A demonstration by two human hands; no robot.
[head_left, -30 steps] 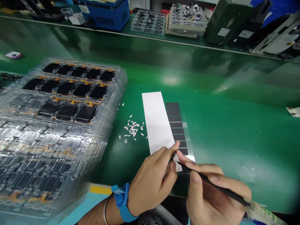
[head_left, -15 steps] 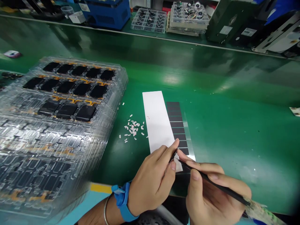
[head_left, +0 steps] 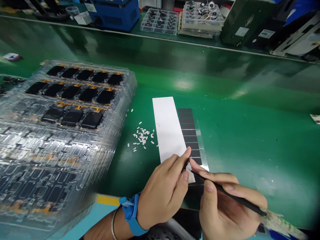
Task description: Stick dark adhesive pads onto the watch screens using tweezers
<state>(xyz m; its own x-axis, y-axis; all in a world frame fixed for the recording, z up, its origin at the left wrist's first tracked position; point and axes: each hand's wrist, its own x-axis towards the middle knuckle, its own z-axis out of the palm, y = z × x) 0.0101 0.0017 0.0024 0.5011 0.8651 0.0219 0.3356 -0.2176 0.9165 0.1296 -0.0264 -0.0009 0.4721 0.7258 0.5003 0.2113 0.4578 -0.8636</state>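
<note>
My left hand [head_left: 160,195] is closed, pinching a small dark flat piece [head_left: 185,164] between thumb and fingers. Most of that piece is hidden, so its kind does not show. Black tweezers [head_left: 241,200] lie in my right hand [head_left: 225,213], held like a pen, their tips touching or very near the dark piece. Whether the tips grip anything is too small to see. Under and beyond the hands lies a white paper strip [head_left: 168,126]. Just right of it is a clear sheet with black rectangles [head_left: 188,132].
Small white scraps [head_left: 142,137] are scattered left of the paper. A tall stack of clear plastic trays [head_left: 100,146] with black screens [head_left: 106,96] stands on the left. Along the back shelf are a blue machine [head_left: 115,15], part trays [head_left: 160,21] and a dark green box [head_left: 242,21].
Both hands hold nearly the same pose. The right hand and tweezers have shifted very slightly; the whole view has moved a little too.
</note>
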